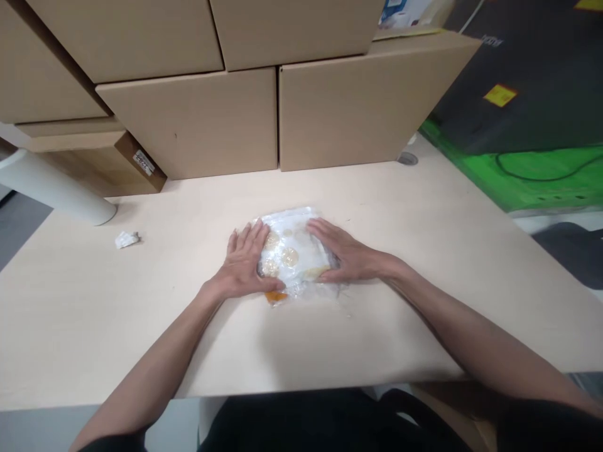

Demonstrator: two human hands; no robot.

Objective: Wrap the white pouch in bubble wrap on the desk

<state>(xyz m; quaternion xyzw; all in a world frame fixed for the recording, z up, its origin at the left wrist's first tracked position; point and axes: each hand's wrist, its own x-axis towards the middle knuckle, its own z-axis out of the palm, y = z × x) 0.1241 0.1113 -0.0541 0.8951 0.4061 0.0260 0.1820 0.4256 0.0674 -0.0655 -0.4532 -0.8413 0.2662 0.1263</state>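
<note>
On the desk (424, 216), near its middle, a clear plastic packet (293, 248) is laid flat between the left hand (242, 267) and the right hand (343, 252). Each grip is unclenched, with fingers spread over opposite sides, apparently so that it is kept smooth and steady. Behind, cardboard boxes (198, 129) are stacked, presumably leaving working room.

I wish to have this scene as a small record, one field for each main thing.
Left hand: spread, on the package's left side
Right hand: on its right side
Package: shiny clear plastic, gold round marks, orange corner; flat on the table
Cardboard boxes: stacked behind
White scrap: crumpled, left of the left hand
White cylinder: beyond the scrap
</note>
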